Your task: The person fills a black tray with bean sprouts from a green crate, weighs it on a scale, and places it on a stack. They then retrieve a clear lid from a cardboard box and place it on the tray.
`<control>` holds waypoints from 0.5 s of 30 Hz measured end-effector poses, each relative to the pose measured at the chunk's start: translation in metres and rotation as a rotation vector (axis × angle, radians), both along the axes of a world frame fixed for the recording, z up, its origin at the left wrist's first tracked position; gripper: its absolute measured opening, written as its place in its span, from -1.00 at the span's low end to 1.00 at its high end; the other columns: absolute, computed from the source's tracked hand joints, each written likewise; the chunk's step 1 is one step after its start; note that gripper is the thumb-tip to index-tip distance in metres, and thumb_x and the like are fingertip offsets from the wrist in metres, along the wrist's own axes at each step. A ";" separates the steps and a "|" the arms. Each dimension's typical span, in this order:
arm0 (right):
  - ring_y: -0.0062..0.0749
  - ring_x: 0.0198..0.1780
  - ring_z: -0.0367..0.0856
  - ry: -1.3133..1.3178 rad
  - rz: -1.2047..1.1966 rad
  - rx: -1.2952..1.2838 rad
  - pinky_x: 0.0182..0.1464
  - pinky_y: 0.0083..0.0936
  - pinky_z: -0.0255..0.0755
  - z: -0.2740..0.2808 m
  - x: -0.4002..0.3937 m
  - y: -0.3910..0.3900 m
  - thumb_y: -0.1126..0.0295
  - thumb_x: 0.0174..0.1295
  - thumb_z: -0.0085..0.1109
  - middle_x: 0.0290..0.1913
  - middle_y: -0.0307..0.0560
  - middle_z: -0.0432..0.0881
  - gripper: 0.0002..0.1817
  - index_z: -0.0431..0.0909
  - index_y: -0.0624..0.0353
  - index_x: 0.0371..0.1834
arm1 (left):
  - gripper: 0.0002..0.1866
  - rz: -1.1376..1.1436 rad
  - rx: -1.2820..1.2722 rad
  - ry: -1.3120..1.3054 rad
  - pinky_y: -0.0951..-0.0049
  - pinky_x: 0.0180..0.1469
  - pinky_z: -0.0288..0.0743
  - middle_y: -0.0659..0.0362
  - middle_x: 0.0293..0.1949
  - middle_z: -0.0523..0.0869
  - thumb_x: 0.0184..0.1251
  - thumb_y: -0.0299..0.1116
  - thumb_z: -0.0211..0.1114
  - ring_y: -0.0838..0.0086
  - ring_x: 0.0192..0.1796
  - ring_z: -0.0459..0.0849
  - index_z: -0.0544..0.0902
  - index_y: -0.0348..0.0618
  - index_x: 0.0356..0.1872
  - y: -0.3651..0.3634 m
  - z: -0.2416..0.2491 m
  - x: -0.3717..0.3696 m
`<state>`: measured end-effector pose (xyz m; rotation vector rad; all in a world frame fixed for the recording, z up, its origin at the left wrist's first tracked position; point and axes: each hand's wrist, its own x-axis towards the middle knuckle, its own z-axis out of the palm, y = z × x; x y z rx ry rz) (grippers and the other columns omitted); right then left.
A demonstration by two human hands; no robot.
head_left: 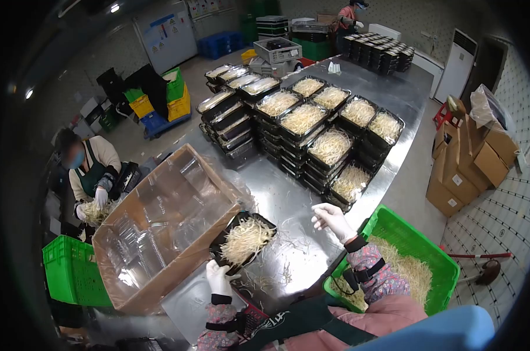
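Note:
My left hand (219, 279), in a white glove, grips the near edge of a black plastic tray (217, 244) heaped with bean sprouts (243, 241). The tray is tilted beside the cardboard box's corner. My right hand (333, 222), also gloved, hovers over the metal table with its fingers apart and nothing visible in them. Just below that hand stands a green crate (449, 263) with loose bean sprouts (414, 275) inside. Scattered sprouts lie on the table between my hands.
A large cardboard box (116, 292) of clear plastic lids stands at left. Filled trays (329, 146) are stacked high ahead, more stacks (382, 50) farther back. A co-worker (92, 169) handles sprouts at left; another person (348, 23) stands behind. Cardboard cartons (470, 164) sit right.

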<state>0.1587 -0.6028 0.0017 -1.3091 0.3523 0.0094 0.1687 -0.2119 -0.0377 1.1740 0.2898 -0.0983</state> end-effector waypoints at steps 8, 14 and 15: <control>-0.61 -0.41 0.54 -0.317 0.484 -0.734 -0.31 -0.60 0.46 -0.012 0.027 0.080 0.27 0.34 0.19 -0.38 -0.29 0.64 -0.71 0.61 0.20 0.02 | -0.58 0.200 0.104 0.017 0.29 -0.51 0.75 0.00 -0.16 0.70 0.12 -0.61 0.05 0.20 -0.32 0.78 0.41 -0.15 0.06 0.150 0.018 -0.089; -0.65 -0.25 0.57 -0.355 0.422 -0.168 -0.15 -0.62 0.48 0.038 0.072 0.179 0.37 0.36 0.18 -0.28 -0.21 0.66 -0.71 0.57 0.28 0.06 | -0.68 0.398 0.255 0.093 0.25 -0.60 0.72 0.05 -0.21 0.67 0.22 -0.69 0.14 0.36 -0.43 0.72 0.40 -0.17 -0.04 0.186 0.007 -0.148; -0.61 -0.22 0.59 -0.338 0.408 -0.098 -0.13 -0.60 0.49 0.044 0.073 0.197 0.37 0.36 0.18 -0.27 -0.19 0.67 -0.70 0.55 0.29 0.08 | -0.73 0.341 0.363 0.109 0.34 -0.62 0.68 0.04 -0.21 0.68 0.31 -0.59 0.21 0.39 -0.46 0.71 0.40 -0.20 -0.01 0.195 -0.003 -0.154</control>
